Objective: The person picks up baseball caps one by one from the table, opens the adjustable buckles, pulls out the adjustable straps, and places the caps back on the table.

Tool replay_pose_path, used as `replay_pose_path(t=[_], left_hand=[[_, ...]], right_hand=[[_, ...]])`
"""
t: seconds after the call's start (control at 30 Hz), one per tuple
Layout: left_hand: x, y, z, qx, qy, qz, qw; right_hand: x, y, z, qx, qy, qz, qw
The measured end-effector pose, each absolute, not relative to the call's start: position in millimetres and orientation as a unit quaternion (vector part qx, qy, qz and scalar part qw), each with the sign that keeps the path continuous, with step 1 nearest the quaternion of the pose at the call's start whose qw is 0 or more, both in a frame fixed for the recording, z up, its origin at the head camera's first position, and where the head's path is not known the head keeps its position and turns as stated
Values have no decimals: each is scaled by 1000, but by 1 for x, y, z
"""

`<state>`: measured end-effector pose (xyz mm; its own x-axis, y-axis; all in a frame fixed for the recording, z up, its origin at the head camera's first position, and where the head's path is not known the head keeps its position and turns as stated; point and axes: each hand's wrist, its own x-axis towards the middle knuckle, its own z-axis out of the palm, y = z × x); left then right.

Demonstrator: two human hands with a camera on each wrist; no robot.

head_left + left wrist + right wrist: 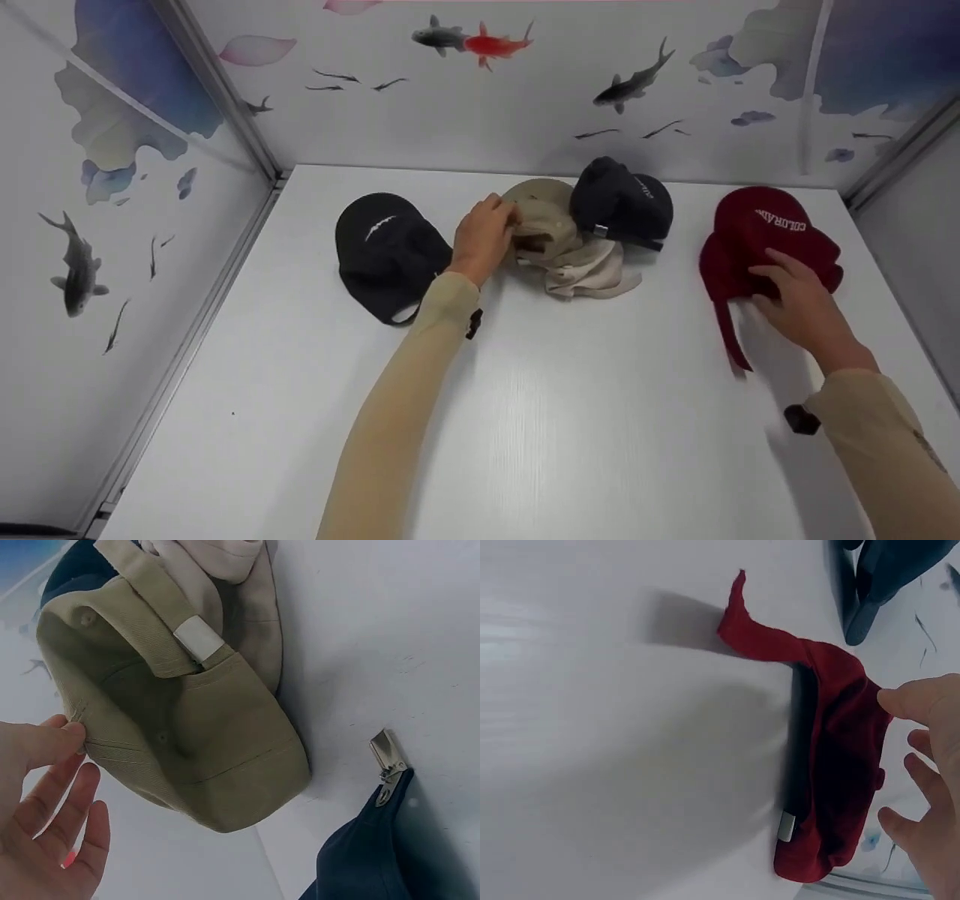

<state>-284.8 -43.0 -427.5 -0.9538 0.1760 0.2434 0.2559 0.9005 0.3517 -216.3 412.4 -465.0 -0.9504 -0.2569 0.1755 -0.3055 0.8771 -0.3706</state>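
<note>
My left hand (pixel 484 238) pinches the edge of a khaki baseball cap (pixel 240 757) between thumb and forefinger, its other fingers spread loosely. In the left wrist view the cap's hollow inside and its strap with a metal buckle face the camera. A cream cap (pixel 589 271) lies crumpled against it. Over a red cap (pixel 739 251) with white lettering hangs my right hand (pixel 806 311), fingers apart. The right wrist view has the thumb tip right at the red cloth, nothing gripped. The red cap's loose strap (pixel 761 641) sticks out toward the near side.
A black cap (pixel 386 247) with a white mark sits left of my left hand. Behind the cream cap stands a dark navy cap (pixel 622 202). The white table (pixel 540 420) is bounded by printed panels (pixel 487 112) at the back and sides.
</note>
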Motion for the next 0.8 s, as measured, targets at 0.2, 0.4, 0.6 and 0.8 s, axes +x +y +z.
replay_pose_path(t=[0.2, 0.4, 0.6, 0.8], left_hand=[[-283, -44, -416, -130, -953, -243, 130], [-280, -43, -403, -146, -934, -289, 151], [-275, -43, -392, -151, -925, -305, 166], [-268, -41, -379, -156, -928, -291, 172]], right_hand=[[-208, 395, -455, 153, -964, 200, 88], [-203, 370, -442, 171, -959, 203, 99], [-197, 340, -428, 215, -945, 190, 153], [-192, 307, -407, 290, -912, 201, 208]])
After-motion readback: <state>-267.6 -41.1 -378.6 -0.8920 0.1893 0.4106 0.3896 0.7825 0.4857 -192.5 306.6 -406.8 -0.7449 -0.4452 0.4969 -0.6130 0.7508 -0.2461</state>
